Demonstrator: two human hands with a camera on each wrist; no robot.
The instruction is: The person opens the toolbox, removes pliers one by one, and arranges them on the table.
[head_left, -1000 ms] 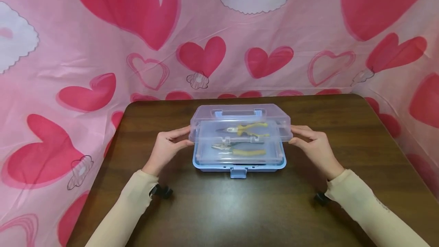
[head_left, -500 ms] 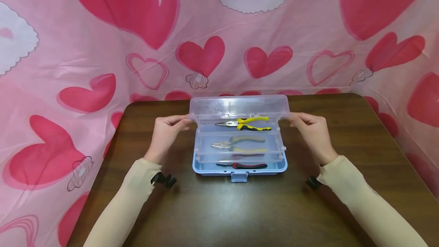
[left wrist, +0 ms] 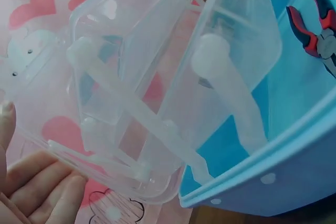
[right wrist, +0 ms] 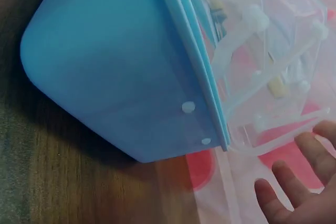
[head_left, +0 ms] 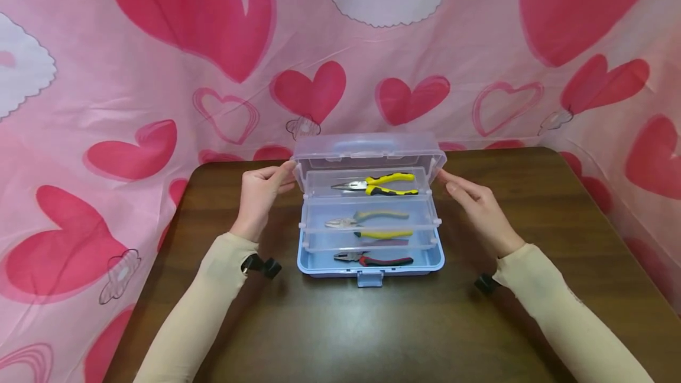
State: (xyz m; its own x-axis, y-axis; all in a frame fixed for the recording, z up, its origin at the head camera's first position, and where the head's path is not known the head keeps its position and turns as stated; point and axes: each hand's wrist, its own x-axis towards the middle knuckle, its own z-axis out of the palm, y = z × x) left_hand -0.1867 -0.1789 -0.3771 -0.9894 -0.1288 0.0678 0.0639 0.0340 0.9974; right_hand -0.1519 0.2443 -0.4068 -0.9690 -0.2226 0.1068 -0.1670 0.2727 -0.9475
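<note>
A light blue toolbox (head_left: 319, 270) stands on the table, its clear lid (head_left: 367, 145) raised and tilted back. Two clear trays spread upward in steps on white hinge arms (left wrist: 142, 108). On the upper tray lie yellow-and-black needle-nose pliers (head_left: 391, 179); on the lower tray, yellow-handled pliers (head_left: 383, 233) show through the plastic. Red-and-black pliers (head_left: 388, 261) rest in the base. My left hand (head_left: 258, 194) is at the lid's left edge, fingers loosely bent beside it. My right hand (head_left: 481, 208) reaches the lid's right edge with fingers extended and spread.
A dark brown wooden table (head_left: 340, 336) bears the box. Behind it hangs a pink cloth (head_left: 229, 34) printed with hearts, close to the table's back edge. The box's blue front latch (head_left: 370, 278) hangs down toward me.
The lid has swung up and back, and both trays have risen and fanned out, uncovering the red-and-black pliers. Both hands have moved up and away from me with the lid.
</note>
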